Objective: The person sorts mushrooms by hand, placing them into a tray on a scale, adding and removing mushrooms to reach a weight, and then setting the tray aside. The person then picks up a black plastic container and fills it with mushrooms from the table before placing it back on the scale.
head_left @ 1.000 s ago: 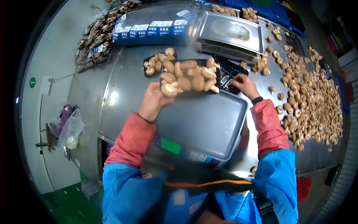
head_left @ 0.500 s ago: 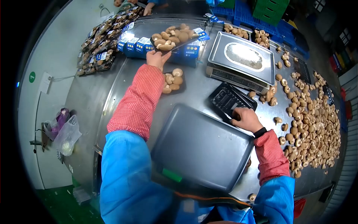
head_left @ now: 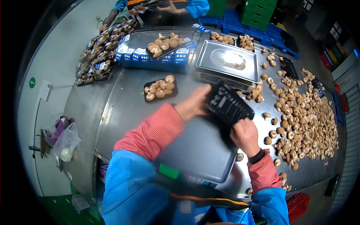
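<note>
My right hand [head_left: 245, 135] is closed on the lower end of some black trays [head_left: 229, 105], held over the back right of a grey bin [head_left: 195, 150]. At the trays' left edge is my left hand [head_left: 194, 102], blurred, its fingers partly hidden, so its grip is unclear. A filled mushroom tray [head_left: 161, 89] lies on the metal table to the left. Another tray of mushrooms [head_left: 165, 44] rests tilted on the blue-labelled box [head_left: 153, 63]. Behind the black trays stands a scale [head_left: 227, 60] with a bare steel top.
Loose mushrooms [head_left: 307, 123] are heaped at the right. Wrapped packs [head_left: 101, 56] are piled at the back left. A co-worker's hands [head_left: 168, 7] hold a dark pack at the far side. Green crates [head_left: 258, 13] stand behind, and a red crate [head_left: 298, 206] is at lower right.
My left hand has let go of the mushroom tray on the box and come down to the black trays. The black trays are lifted. The co-worker is more in view.
</note>
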`<move>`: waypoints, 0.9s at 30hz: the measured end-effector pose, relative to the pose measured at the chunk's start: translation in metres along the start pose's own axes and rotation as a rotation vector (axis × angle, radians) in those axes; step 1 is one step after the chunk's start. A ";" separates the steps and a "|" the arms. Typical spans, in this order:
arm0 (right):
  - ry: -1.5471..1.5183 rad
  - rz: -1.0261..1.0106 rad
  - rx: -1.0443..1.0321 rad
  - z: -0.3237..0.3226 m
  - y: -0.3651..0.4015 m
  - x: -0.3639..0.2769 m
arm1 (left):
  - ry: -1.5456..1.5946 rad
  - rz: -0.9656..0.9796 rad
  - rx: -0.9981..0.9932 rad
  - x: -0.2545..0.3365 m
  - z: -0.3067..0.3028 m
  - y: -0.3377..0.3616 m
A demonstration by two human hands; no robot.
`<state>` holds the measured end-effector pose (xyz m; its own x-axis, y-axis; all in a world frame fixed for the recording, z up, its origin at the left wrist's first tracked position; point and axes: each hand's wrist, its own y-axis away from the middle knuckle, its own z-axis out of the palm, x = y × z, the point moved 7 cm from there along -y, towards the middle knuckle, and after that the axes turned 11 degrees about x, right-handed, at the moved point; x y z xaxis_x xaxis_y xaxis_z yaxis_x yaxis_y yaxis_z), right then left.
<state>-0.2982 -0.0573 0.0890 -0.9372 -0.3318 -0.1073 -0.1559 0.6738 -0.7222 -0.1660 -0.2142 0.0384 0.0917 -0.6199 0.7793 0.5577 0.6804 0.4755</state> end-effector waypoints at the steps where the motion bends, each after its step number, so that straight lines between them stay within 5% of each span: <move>1: -0.023 -0.007 -0.019 -0.007 0.008 -0.012 | -0.091 0.100 -0.002 -0.004 0.015 0.007; 2: -0.045 -0.007 -0.039 -0.014 0.015 -0.022 | -0.244 0.299 -0.039 -0.007 0.027 0.009; 6: -0.142 0.235 -0.043 -0.050 0.061 -0.024 | -0.531 0.266 0.038 -0.040 0.052 0.025; 7: -0.080 0.337 0.028 -0.072 0.070 -0.017 | -0.737 0.432 -0.049 -0.053 0.053 0.017; 11: 0.090 0.737 0.075 -0.136 0.130 0.022 | -0.858 0.355 -0.341 -0.120 0.119 0.033; 14: -0.574 1.198 -0.173 -0.121 0.222 0.053 | -0.871 0.264 -0.515 -0.169 0.190 0.051; 15: -0.629 1.104 -0.066 -0.132 0.234 0.055 | -0.851 0.221 -0.593 -0.187 0.207 0.045; 18: -0.626 1.426 0.136 -0.165 0.330 0.098 | -0.934 0.240 -0.579 -0.208 0.253 0.034; 20: -0.324 1.679 0.236 -0.229 0.376 0.137 | -1.155 0.383 -0.523 -0.224 0.260 0.004; 23: 0.217 1.497 0.549 -0.315 0.477 0.214 | -1.375 0.470 -0.520 -0.253 0.266 -0.026; 24: 0.317 1.374 0.568 -0.353 0.466 0.222 | -1.432 0.454 -0.510 -0.258 0.276 -0.024; 27: 0.606 1.509 0.336 -0.387 0.511 0.269 | -1.473 0.615 -0.484 -0.278 0.306 -0.035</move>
<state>-0.7512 0.4532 -0.0442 -0.1621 0.7867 -0.5956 0.9398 -0.0610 -0.3363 -0.4633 0.0536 -0.0700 -0.2672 0.7413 0.6156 0.9481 0.3165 0.0305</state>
